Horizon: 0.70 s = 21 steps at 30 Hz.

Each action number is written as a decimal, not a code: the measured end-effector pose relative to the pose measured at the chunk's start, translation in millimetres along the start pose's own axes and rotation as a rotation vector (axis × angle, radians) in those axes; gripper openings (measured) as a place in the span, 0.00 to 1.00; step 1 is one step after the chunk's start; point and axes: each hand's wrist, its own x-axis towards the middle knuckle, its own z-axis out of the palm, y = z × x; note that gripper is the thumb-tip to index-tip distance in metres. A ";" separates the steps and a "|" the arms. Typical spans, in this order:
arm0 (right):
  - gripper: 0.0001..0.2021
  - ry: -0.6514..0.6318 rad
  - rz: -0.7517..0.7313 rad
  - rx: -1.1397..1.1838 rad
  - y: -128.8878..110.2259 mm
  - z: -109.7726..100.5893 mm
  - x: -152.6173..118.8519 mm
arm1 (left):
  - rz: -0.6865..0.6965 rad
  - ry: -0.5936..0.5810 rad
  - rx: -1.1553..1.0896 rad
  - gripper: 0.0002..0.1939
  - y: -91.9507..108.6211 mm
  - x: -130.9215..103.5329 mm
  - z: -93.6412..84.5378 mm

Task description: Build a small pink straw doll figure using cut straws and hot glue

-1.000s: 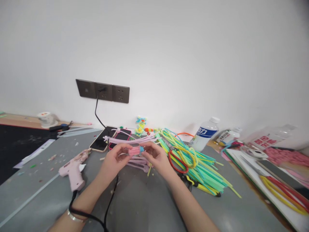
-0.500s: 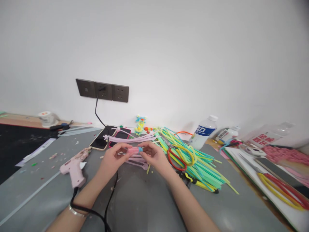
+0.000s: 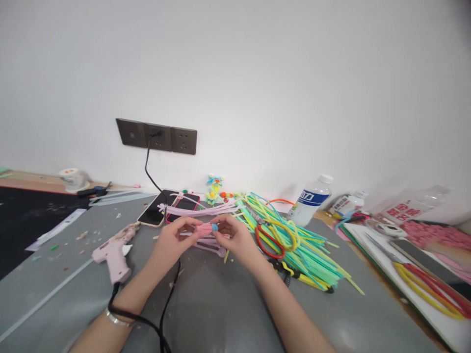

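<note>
Between my two hands is a small pink bundle (image 3: pixel 203 229) with a blue band at its right end; it looks like folded pipe cleaners. My left hand (image 3: pixel 175 240) pinches its pink left side between thumb and fingers. At the blue end, my right hand (image 3: pixel 234 239) is closed with thumb and fingertips on it. Behind and below the hands lie pale pink pipe cleaners (image 3: pixel 198 210). To the right of my right hand spreads a heap of green and yellow pipe cleaners (image 3: pixel 312 260), with red-and-yellow-handled scissors (image 3: pixel 270 242) on top.
A pink glue gun (image 3: pixel 114 255) lies at the left, its black cord crossing my left wrist. Two phones (image 3: pixel 152 211) rest behind my left hand. A small yellow-and-blue figure (image 3: pixel 213 189) stands by the wall. A bottle (image 3: pixel 311 201), pliers (image 3: pixel 309 282) and a second pair of scissors (image 3: pixel 430 289) are rightward.
Both hands stay in nearly the same place, still holding the pink bundle. The view has shifted very slightly; I see no other clear difference.
</note>
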 end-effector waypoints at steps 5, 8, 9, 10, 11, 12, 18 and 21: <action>0.08 0.008 -0.034 -0.036 1.7 0.6 0.5 | -0.023 -0.002 -0.006 0.15 -0.6 0.2 0.4; 0.08 0.010 -0.055 -0.068 2.2 0.3 0.6 | -0.015 0.010 0.000 0.15 0.4 0.3 1.1; 0.08 0.010 -0.059 -0.080 2.2 0.2 0.6 | -0.006 0.013 0.003 0.15 0.6 0.4 1.3; 0.08 0.010 -0.063 -0.091 2.1 0.1 0.7 | 0.003 0.013 0.005 0.15 0.6 0.5 1.3; 0.08 0.012 -0.067 -0.100 2.0 0.0 0.7 | 0.009 0.011 0.006 0.15 0.3 0.6 1.3; 0.08 0.013 -0.073 -0.108 2.0 0.1 0.8 | 0.012 0.007 0.005 0.15 -0.3 0.7 1.2; 0.09 0.029 -0.131 -0.161 4.5 -0.1 0.0 | 0.007 -0.011 -0.003 0.15 -4.6 1.5 0.6; 0.09 0.023 -0.151 -0.178 3.4 -1.5 -1.5 | 0.007 -0.010 0.001 0.14 -5.3 1.7 -0.3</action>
